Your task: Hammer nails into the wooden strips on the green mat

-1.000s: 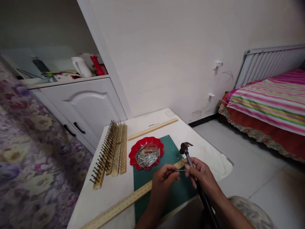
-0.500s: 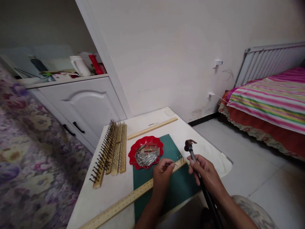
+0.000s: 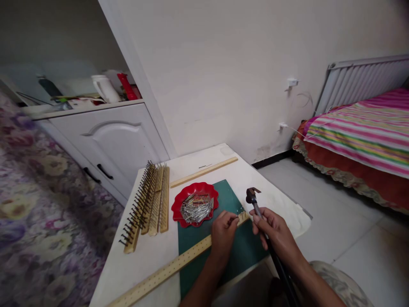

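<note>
While my right hand [image 3: 275,233] wraps the hammer [image 3: 277,262], my left hand [image 3: 223,233], the nearer one, pinches its fingertips together, any nail between them hidden, over the holed wooden strip [image 3: 182,261] slanting away rightward; beyond sits the red bowl [image 3: 194,188].

- Desk [image 3: 153,260], lower centre; mat [image 3: 228,198] on it.
- Bowl [image 3: 179,197] at mat's upper-left corner, nails [image 3: 196,209] inside.
- Nail-studded boards [image 3: 164,209] left of bowl.
- Thin strip [image 3: 204,172] behind bowl.
- Long strip [image 3: 169,269] across mat from lower left.
- Bed [image 3: 361,132] far right; cabinet [image 3: 111,136] upper left.
</note>
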### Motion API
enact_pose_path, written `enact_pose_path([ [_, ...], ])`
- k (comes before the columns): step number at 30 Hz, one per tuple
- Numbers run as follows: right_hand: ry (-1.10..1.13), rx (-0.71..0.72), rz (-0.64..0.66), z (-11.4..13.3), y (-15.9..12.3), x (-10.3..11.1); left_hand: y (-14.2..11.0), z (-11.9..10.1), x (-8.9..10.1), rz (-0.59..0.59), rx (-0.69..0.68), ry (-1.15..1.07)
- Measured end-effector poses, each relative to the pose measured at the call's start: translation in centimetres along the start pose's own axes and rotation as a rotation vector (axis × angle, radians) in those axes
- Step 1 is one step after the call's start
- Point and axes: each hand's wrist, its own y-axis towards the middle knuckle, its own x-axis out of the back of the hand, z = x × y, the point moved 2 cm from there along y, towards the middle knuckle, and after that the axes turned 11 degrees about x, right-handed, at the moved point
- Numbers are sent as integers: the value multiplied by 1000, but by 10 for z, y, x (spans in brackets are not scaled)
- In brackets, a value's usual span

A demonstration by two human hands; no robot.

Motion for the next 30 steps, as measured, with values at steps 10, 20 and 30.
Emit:
enact_pose_path([
  [10,32,-45,89,1,-3,3,2,-1,-4,-20,12,115],
  [20,67,-140,269,-4,-18,-2,2,-2,-6,-17,38,176],
  [30,33,-129,276,-6,-19,-2,2,-2,-5,-21,42,167],
])
